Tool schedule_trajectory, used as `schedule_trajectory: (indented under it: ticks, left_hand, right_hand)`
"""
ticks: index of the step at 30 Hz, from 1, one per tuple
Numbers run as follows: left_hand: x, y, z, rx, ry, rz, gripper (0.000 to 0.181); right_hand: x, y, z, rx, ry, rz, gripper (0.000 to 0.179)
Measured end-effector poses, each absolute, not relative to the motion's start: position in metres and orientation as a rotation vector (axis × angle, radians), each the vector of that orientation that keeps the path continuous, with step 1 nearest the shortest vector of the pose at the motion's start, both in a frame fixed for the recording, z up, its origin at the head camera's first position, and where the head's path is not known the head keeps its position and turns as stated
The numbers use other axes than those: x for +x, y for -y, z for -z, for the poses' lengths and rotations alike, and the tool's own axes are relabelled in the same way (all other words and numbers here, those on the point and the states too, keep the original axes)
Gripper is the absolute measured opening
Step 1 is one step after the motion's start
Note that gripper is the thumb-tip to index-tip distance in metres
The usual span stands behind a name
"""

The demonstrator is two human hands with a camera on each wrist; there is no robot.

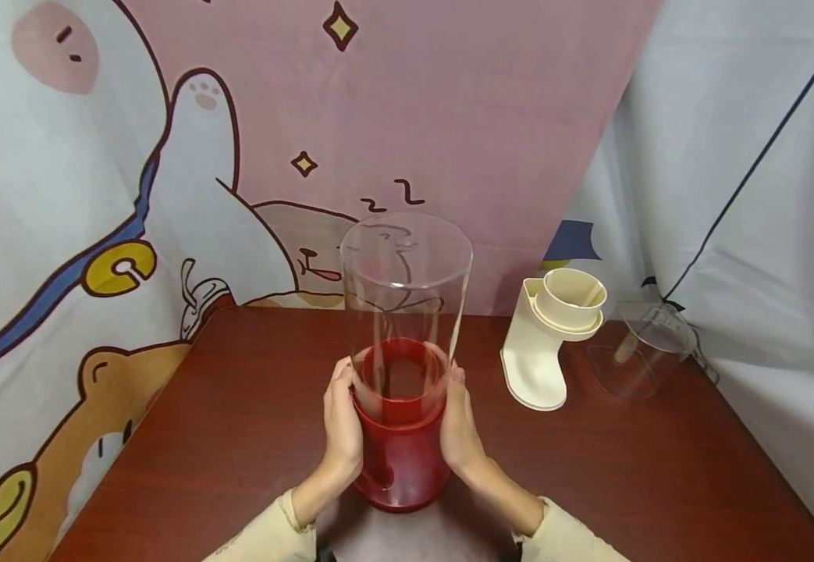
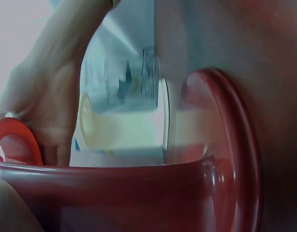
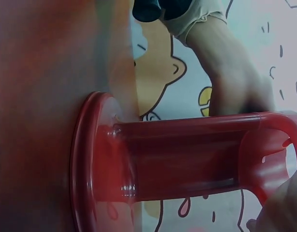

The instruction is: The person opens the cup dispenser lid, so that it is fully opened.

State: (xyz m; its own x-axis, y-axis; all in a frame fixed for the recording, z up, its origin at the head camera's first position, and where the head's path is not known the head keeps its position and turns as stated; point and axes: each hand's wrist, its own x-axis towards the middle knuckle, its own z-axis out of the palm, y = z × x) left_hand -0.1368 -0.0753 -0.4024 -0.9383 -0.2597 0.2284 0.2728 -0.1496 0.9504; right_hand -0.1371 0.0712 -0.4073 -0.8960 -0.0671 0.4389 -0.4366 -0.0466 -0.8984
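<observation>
A red plastic stand [image 1: 407, 460] stands upright on the table in front of me. Inside its round top sits a tall clear cylinder [image 1: 407, 304], open at the upper rim. My left hand [image 1: 343, 425] grips the stand's upper part from the left, and my right hand [image 1: 461, 429] grips it from the right. The right wrist view shows the stand's wide base [image 3: 85, 164] on the table and its upright body. In the left wrist view, the right hand [image 2: 49, 101] is beside the red rim [image 2: 18, 137]. Some fingertips are hidden behind the stand.
To the right stands a cream stand [image 1: 536, 363] with a round ring top. Beyond it is a clear container [image 1: 638, 363] near the table's right side. A dark cord [image 1: 765, 148] runs down the white cloth. A cartoon-printed cloth [image 1: 505, 117] hangs behind the brown table [image 1: 252, 437].
</observation>
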Motion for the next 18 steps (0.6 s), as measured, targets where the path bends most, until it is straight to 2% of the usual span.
schedule_trajectory:
  ticks: [8, 13, 15, 18]
  left_hand:
    - [-0.101, 0.07, 0.404, -0.144, 1.836, 2.212, 0.046]
    - [-0.091, 0.079, 0.417, -0.514, 1.848, 2.239, 0.048]
    - [-0.092, 0.086, 0.426, -0.76, 1.855, 2.192, 0.06]
    - [-0.103, 0.095, 0.437, -1.078, 1.867, 2.023, 0.092]
  right_hand:
    - [-0.109, -0.08, 0.41, 0.681, 1.827, -2.1, 0.063]
    - [-0.096, -0.086, 0.408, 0.755, 1.787, -2.171, 0.065]
    - [-0.092, -0.091, 0.407, 0.76, 1.831, -2.17, 0.066]
    - [-0.093, -0.1, 0.403, 0.847, 1.862, -2.187, 0.065]
